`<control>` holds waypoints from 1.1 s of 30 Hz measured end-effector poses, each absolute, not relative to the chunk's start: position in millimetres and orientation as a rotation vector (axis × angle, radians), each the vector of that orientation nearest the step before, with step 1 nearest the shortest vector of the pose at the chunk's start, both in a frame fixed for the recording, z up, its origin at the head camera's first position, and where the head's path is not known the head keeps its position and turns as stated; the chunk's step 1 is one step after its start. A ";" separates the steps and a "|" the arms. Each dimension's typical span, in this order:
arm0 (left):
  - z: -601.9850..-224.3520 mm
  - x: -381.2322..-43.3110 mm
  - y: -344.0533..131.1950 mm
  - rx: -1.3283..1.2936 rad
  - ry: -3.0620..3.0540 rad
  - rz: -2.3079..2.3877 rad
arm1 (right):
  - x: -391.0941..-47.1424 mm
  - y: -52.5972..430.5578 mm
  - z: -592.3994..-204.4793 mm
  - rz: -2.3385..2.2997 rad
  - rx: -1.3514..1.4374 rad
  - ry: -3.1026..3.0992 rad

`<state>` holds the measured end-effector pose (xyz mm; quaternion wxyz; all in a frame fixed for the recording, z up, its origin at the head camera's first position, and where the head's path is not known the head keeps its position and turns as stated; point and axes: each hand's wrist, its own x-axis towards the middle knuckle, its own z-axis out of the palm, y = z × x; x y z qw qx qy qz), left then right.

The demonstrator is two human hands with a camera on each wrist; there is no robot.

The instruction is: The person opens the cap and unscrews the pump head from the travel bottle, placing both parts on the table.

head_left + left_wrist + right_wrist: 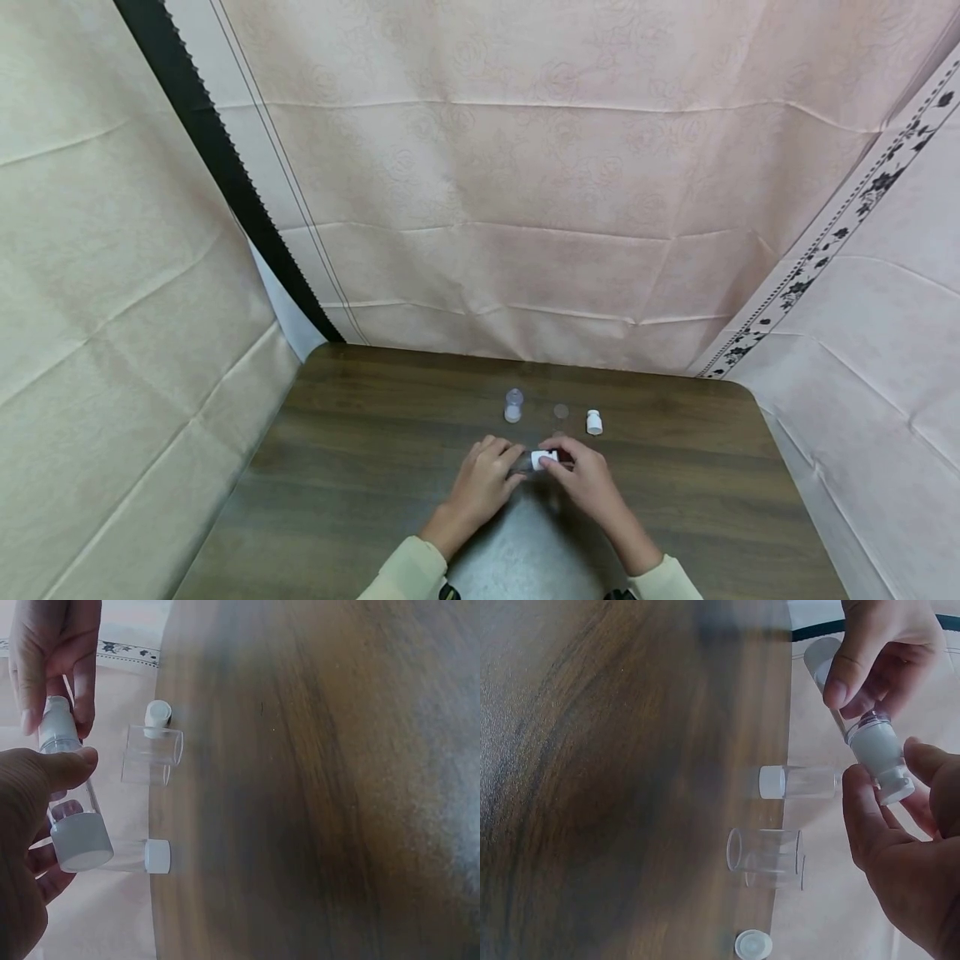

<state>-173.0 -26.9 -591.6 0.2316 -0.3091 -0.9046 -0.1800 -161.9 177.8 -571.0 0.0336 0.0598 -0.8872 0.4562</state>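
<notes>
My left hand (pixel 478 485) grips a clear cylindrical bottle with a white base (pixel 82 841), thumb along one side and fingers curled round the other. At the bottle's other end sits a white pump top (pixel 879 754), which my right hand (pixel 591 482) pinches between thumb and fingers. Both hands hold the bottle tilted above the table, close together. The left wrist view shows the white base and clear wall. In the right wrist view, the pump top meets the bottle's neck; fingers partly cover the joint.
Beyond the hands, a second clear bottle with a white base (pixel 513 407) stands on the brown wooden table (pixel 360 467). To its right are clear cylindrical caps (pixel 774 853) and another white pump top (pixel 594 422). Hanging cloth (pixel 487 192) encloses the table's back and sides.
</notes>
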 end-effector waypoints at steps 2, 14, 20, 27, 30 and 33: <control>-591.7 -172.8 -26.6 -0.849 -2.488 -0.501 | -162.4 177.3 -572.5 1.409 0.189 -2.723; -592.6 -170.9 -22.9 -0.816 -2.440 -0.546 | -160.7 177.0 -573.1 1.423 0.219 -2.679; -589.9 -171.4 -23.6 -0.818 -2.447 -0.564 | -157.8 176.7 -572.7 1.410 0.263 -2.605; -586.5 -170.3 -24.9 -0.851 -2.506 -0.624 | -155.5 177.7 -572.9 1.368 0.352 -2.557; -586.3 -169.7 -25.3 -0.849 -2.540 -0.645 | -155.6 178.3 -571.0 1.356 0.415 -2.549; -586.2 -169.1 -25.6 -0.848 -2.565 -0.649 | -155.4 178.6 -568.9 1.371 0.431 -2.562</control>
